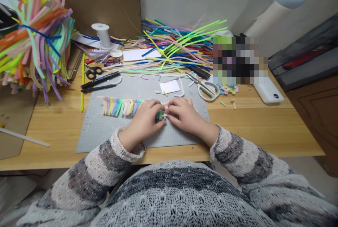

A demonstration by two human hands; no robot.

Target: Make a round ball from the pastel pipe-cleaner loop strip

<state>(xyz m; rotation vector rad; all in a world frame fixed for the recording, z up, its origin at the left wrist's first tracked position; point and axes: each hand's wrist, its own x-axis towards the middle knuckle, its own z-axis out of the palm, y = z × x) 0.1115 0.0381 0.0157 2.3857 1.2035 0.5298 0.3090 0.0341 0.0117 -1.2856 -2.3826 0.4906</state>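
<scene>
A row of short pastel pipe cleaner pieces [118, 106] lies across the grey cutting mat [89, 132], in purple, yellow, pink, teal and cream. My left hand [148, 118] is closed over the row's right end, its thumb and fingers pressed on green pieces there. Facing it, with fingertips almost touching, my right hand [185, 116] pinches a small whitish piece at the same end. Fingers partly hide the parts between them, so how they join cannot be made out.
Scissors with white handles [208, 90], a white card [169, 86] and black markers [100, 80] lie beyond my hands. Loose pipe cleaners [185, 47] heap at the wall. A large tied bundle [34, 44] stands left, a spool [101, 35] behind, a white phone [269, 89] right.
</scene>
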